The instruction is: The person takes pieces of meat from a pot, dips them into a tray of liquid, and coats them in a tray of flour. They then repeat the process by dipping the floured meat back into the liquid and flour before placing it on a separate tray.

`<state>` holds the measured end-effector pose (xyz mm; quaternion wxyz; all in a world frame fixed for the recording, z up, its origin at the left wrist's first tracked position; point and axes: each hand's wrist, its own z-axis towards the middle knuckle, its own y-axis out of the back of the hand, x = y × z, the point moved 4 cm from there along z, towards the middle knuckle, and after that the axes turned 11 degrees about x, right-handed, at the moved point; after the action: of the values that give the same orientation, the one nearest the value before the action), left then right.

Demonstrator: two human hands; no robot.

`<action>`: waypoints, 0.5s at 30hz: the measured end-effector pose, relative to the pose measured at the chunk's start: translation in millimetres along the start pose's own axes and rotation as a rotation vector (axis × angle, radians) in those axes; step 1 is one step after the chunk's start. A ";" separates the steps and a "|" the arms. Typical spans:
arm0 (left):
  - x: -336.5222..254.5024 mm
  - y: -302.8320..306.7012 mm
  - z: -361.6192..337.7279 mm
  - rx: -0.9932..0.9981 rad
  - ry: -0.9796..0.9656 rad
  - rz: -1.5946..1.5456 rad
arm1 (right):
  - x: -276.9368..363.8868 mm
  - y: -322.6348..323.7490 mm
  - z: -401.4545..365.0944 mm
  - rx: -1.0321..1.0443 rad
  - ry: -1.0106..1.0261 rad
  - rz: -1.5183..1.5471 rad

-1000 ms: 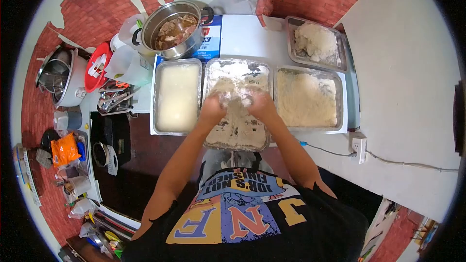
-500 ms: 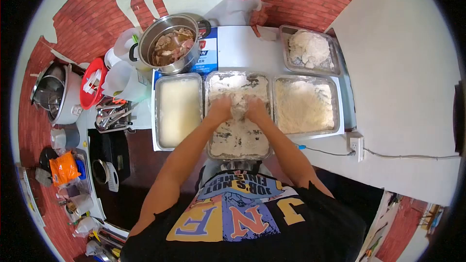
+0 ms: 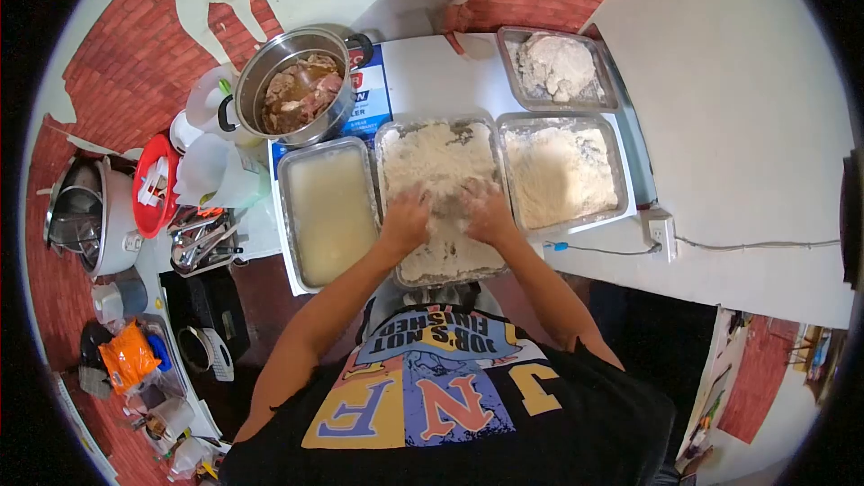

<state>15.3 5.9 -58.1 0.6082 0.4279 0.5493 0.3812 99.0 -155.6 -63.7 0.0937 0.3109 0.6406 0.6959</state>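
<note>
In the head view, a metal tray of flour (image 3: 441,151) lies in front of me. Both hands are down in it, dusted with flour. Between them sits a flour-coated piece (image 3: 447,207), its kind hidden by the coating. My left hand (image 3: 409,219) grips its left side with curled fingers. On the opposite side my right hand (image 3: 487,214) presses in, fingertips partly buried in flour. A tray of cloudy pale liquid (image 3: 333,216) stands close on the left, and a second tray of flour (image 3: 562,171) on the right.
A steel pot (image 3: 297,85) holding meat in liquid stands back left. At back right is a tray with floured pieces (image 3: 558,67). Further left are a plastic pitcher (image 3: 216,171), a red basin (image 3: 155,189), utensils (image 3: 202,243) and a rice cooker (image 3: 117,216). A cable (image 3: 621,250) runs to the wall outlet.
My hands have come nearer to me along the tray, with the floured piece between them. More flour covers the tray's floor. The view has shifted slightly.
</note>
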 end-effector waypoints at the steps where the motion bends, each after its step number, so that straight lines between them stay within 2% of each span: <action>1: -0.2 -1.4 -0.2 -0.013 0.020 -0.004 | 5.2 -2.4 -1.9 -0.034 -0.019 -0.016; 3: 2.1 -4.1 5.9 -0.047 0.057 -0.006 | 6.3 -9.1 -2.1 -0.066 -0.051 -0.029; 6: 12.7 -14.8 16.0 0.077 0.071 -0.077 | -3.0 -21.4 2.7 -0.055 -0.071 -0.033; 8: 19.6 -11.5 20.0 0.062 0.032 -0.169 | -6.4 -15.9 5.6 -0.045 -0.072 -0.060; 11: 24.0 15.9 18.5 0.039 0.010 -0.449 | -18.0 6.0 12.7 0.099 -0.171 0.227; 14: 24.8 24.4 22.2 -0.005 0.072 -0.745 | -16.6 41.5 20.5 0.221 -0.246 0.767; 15: 26.2 23.9 23.4 -0.023 0.105 -0.834 | -21.3 42.8 28.0 0.193 -0.274 0.674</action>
<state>41.5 36.2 -43.9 0.6862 0.1420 0.7016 0.1295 142.8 -150.4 -30.1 -0.0855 0.6019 0.5465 0.5760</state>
